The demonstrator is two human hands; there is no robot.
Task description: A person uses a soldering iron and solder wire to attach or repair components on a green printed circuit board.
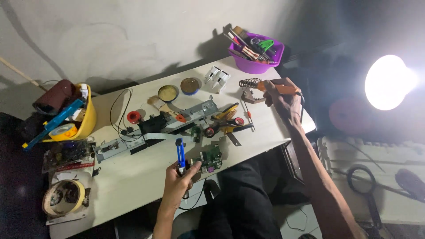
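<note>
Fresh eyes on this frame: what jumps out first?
The glaring lamp at far right dominates. Next, the right hand gripping an orange soldering iron by its coil stand, and the left hand holding a blue desoldering pump upright near a green circuit board. A purple tool bowl sits at the table's far edge.

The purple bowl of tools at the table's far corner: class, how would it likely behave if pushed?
The purple bowl probably feels heavy for its size, being crammed with tools. It may tip, since handles jut above its rim. It stands near the table edge, so a push could send it off.
</note>
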